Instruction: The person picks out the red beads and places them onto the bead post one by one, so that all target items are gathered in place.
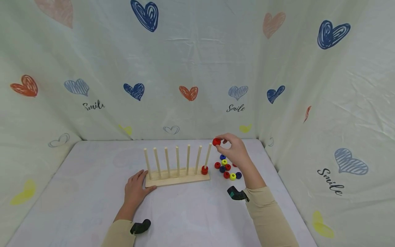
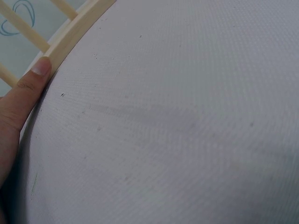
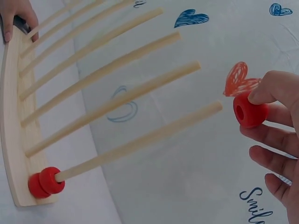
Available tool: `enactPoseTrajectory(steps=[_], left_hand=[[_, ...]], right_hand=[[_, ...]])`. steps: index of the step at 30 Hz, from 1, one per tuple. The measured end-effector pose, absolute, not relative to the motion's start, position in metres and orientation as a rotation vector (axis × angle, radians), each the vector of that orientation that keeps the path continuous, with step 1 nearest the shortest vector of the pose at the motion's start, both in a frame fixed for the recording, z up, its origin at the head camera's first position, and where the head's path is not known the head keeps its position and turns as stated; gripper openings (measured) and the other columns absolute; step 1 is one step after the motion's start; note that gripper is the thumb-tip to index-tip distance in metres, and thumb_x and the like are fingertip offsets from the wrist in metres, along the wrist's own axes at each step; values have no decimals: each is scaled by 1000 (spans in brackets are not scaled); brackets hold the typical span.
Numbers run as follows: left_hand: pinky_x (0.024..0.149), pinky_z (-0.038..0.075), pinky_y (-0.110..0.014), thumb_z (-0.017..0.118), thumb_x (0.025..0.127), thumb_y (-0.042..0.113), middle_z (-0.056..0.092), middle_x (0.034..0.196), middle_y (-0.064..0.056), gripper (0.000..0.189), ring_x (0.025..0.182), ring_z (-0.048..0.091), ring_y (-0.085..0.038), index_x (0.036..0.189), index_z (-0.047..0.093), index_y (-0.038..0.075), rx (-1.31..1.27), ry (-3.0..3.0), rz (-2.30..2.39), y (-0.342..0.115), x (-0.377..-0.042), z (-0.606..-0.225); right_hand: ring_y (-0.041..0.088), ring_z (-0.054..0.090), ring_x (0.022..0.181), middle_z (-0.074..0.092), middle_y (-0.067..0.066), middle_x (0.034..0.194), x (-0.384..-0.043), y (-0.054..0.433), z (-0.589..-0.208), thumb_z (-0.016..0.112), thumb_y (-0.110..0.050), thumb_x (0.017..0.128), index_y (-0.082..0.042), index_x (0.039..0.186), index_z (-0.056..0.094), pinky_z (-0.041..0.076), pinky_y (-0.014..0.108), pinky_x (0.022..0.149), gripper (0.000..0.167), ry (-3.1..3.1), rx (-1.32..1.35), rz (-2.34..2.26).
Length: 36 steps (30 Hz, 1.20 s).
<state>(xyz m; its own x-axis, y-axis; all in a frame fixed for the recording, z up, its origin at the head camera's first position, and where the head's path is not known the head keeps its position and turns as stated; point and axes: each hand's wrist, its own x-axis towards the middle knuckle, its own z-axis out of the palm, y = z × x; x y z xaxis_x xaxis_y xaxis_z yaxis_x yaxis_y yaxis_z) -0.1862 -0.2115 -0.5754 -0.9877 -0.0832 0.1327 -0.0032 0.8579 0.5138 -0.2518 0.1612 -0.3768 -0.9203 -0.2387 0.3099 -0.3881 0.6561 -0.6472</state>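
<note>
A wooden peg stand [image 1: 182, 180] with a row of upright pegs sits on the table. My left hand [image 1: 134, 188] holds its left end, the thumb [image 2: 39, 70] along the front edge of the base and the fingers round the end. Between thumb and fingertips, my right hand [image 1: 235, 151] pinches a red bead [image 3: 258, 114]. That bead is apart from the tip of the rightmost peg [image 3: 140, 142], its hole facing the peg in the right wrist view. Two red beads [image 3: 51, 180] are stacked at the foot of this peg.
Right of the stand, below my right hand, lies a loose group of red beads [image 1: 217, 165], blue beads [image 1: 239, 175] and yellow beads [image 1: 232, 176]. A hanging cloth [image 1: 197, 61] with printed hearts closes off the back and sides of the white table [image 1: 92, 192].
</note>
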Motion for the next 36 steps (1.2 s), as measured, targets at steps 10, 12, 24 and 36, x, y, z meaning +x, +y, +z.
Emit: enactPoseTrajectory(steps=[10,12,24,36], left_hand=[[101,29,-65,81,79,38,37,146,-25,83,129,33,-49,142,45,-1,65,-2881,-791,-212,-186,-575],[100,29,-65,81,78,38,37,146,-25,83,129,33,-50,141,45,-2,59,-2874,-789,-212,-186,-575],[98,30,-65,81,79,39,38,146,-25,81,128,33,-49,141,46,-1,51,-2872,-804,-212,-185,-575],[100,28,-65,79,80,38,35,148,-25,82,131,31,-49,143,44,0,65,-2902,-810,-213,-186,-573]], right_hand=[[22,53,98,64,2,108,-255,154,-379,72,-17,88,-11,116,68,51,37,78,30,-2648,513,1153],[23,53,99,64,2,109,-255,153,-379,73,-17,87,-11,117,68,52,36,77,30,-2654,507,1170],[21,53,99,63,-1,108,-255,149,-378,76,-18,86,-14,114,68,51,36,76,29,-2682,473,1254],[21,52,100,63,0,109,-258,148,-377,76,-19,87,-14,116,68,51,35,77,31,-2722,459,1258]])
